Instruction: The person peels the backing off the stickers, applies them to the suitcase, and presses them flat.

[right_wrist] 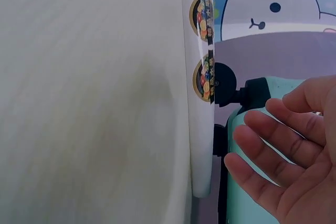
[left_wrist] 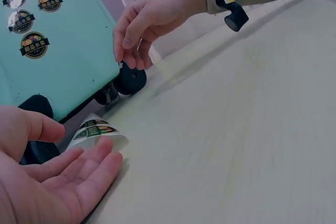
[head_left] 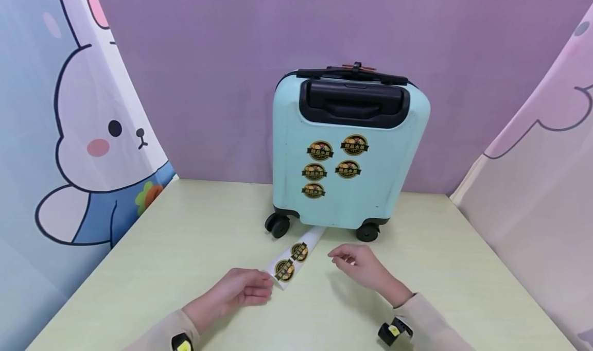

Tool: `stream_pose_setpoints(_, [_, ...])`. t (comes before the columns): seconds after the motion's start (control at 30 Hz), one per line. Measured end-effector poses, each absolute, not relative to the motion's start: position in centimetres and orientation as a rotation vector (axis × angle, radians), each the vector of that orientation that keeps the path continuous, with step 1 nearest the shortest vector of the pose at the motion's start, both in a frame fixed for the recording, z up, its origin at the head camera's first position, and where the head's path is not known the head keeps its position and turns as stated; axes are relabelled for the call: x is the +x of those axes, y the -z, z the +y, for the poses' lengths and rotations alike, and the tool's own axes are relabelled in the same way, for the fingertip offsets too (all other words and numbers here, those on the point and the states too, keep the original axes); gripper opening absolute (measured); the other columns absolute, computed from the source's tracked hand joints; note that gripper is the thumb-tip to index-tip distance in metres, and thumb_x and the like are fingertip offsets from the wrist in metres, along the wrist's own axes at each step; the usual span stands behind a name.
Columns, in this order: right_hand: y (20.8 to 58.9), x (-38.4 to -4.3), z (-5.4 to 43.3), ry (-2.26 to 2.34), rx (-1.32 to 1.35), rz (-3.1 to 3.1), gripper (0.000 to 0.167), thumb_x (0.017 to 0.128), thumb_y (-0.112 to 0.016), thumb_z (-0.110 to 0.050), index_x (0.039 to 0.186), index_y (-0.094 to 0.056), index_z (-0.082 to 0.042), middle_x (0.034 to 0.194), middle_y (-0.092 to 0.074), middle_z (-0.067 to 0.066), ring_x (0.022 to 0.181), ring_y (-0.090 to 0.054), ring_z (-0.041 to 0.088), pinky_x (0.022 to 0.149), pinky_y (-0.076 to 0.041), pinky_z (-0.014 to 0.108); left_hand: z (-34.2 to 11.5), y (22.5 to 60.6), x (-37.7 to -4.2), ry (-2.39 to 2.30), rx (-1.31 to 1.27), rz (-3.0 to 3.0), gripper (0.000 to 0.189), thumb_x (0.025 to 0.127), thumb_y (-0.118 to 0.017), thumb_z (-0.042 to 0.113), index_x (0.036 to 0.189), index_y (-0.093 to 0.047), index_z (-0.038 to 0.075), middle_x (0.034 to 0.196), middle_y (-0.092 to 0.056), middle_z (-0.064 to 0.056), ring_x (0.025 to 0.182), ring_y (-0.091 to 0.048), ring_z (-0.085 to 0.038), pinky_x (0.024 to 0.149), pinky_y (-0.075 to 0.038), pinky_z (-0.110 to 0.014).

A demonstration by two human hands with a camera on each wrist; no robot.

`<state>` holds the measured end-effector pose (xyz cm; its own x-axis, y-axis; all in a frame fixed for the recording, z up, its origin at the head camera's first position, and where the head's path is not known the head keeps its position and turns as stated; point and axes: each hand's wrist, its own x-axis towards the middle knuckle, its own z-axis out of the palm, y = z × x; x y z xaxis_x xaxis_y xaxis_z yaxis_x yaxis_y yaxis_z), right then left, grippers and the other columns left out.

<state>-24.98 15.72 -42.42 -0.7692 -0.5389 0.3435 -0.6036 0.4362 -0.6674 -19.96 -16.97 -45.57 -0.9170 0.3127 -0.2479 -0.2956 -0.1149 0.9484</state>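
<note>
A white strip (head_left: 316, 234) bearing two round black-and-gold stickers (head_left: 284, 270) lies on the table, its far end running under a light-blue suitcase (head_left: 352, 202). My left hand (head_left: 241, 292) is at the strip's near end, fingertips right at its corner. In the left wrist view its fingers (left_wrist: 100, 169) are loosely extended, with the thumb apart from them. My right hand (head_left: 361, 266) hovers to the right of the strip, in front of the suitcase. Its fingers (right_wrist: 286, 140) are relaxed and slightly bent, with nothing visible between them. Several matching stickers (head_left: 354, 145) are on the suitcase's front, in two columns.
The suitcase stands upright on black wheels (head_left: 367, 232) at the back of the pale table (head_left: 208, 222). A purple backdrop (head_left: 208, 83) hangs behind it. Printed curtains, one with a cartoon rabbit (head_left: 102, 124), flank the table on both sides.
</note>
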Motion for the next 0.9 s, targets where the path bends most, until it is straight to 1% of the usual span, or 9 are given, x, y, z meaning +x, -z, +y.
stream_pose_setpoints(0.17, [42.2,-24.5,15.2,-1.250,1.117,-2.566,0.015,0.095,-0.061,0.000,0.105,-0.071,0.004,0.097,-0.072,0.016,0.079,-0.064,0.008,0.068,-0.056,0.027,-17.3,45.4,-20.0,-2.138,-0.042,1.668,0.036,0.097,-0.059,0.009,0.122,-0.056,-0.016,0.106,-0.070,-0.022,0.094,-0.072,-0.029,0.089,-0.057,-0.043])
stream_pose_setpoints(0.27, [42.2,-24.2,14.8,-1.197,1.200,-2.535,0.016,0.094,-0.061,0.001,0.105,-0.071,0.004,0.096,-0.072,0.014,0.081,-0.065,0.008,0.069,-0.057,0.026,-17.2,45.3,-19.8,-2.179,-0.077,1.584,0.036,0.099,-0.055,0.009,0.125,-0.053,-0.016,0.109,-0.069,-0.024,0.100,-0.070,-0.034,0.092,-0.055,-0.045])
stream_pose_setpoints(0.37, [42.3,-23.9,14.3,-1.114,1.274,-2.520,0.016,0.094,-0.060,0.002,0.105,-0.071,0.003,0.094,-0.072,0.012,0.083,-0.064,0.006,0.069,-0.057,0.025,-16.7,45.1,-19.5,-2.225,-0.096,1.497,0.041,0.101,-0.052,0.010,0.130,-0.046,-0.018,0.112,-0.067,-0.026,0.105,-0.067,-0.037,0.095,-0.053,-0.046])
stream_pose_setpoints(0.47, [42.5,-23.5,13.7,-1.040,1.323,-2.523,0.016,0.093,-0.060,0.002,0.105,-0.072,0.002,0.092,-0.072,0.010,0.083,-0.064,0.005,0.071,-0.058,0.029,-15.9,45.1,-19.4,-2.263,-0.106,1.453,0.047,0.102,-0.050,0.010,0.135,-0.037,-0.020,0.117,-0.064,-0.030,0.108,-0.066,-0.039,0.097,-0.052,-0.046])
stream_pose_setpoints(0.57, [42.5,-23.0,13.2,-0.995,1.356,-2.539,0.015,0.093,-0.061,0.001,0.104,-0.072,0.001,0.091,-0.071,0.007,0.084,-0.063,0.004,0.073,-0.058,0.030,-15.1,45.3,-19.5,-2.291,-0.146,1.453,0.048,0.102,-0.050,0.008,0.136,-0.034,-0.021,0.115,-0.064,-0.031,0.106,-0.067,-0.039,0.095,-0.053,-0.044])
stream_pose_setpoints(0.7, [42.6,-22.5,12.8,-0.977,1.391,-2.546,0.015,0.093,-0.062,0.001,0.104,-0.072,0.000,0.091,-0.071,0.005,0.084,-0.062,0.003,0.074,-0.058,0.029,-14.3,45.7,-19.5,-2.304,-0.209,1.493,0.045,0.102,-0.051,0.006,0.133,-0.036,-0.024,0.106,-0.068,-0.028,0.096,-0.071,-0.034,0.090,-0.056,-0.043])
stream_pose_setpoints(0.77, [42.6,-22.4,12.7,-0.971,1.410,-2.532,0.015,0.093,-0.062,0.001,0.104,-0.072,0.000,0.091,-0.071,0.004,0.084,-0.062,0.003,0.075,-0.058,0.029,-14.0,45.8,-19.5,-2.301,-0.225,1.520,0.046,0.102,-0.051,0.006,0.133,-0.036,-0.024,0.104,-0.069,-0.027,0.092,-0.072,-0.032,0.087,-0.057,-0.043])
stream_pose_setpoints(0.9, [42.7,-22.3,12.7,-0.949,1.432,-2.495,0.015,0.092,-0.063,0.003,0.103,-0.072,-0.001,0.091,-0.071,0.004,0.084,-0.062,0.003,0.074,-0.057,0.028,-13.6,46.0,-19.6,-2.304,-0.229,1.565,0.050,0.101,-0.053,0.005,0.135,-0.032,-0.025,0.106,-0.069,-0.028,0.090,-0.073,-0.031,0.084,-0.058,-0.042])
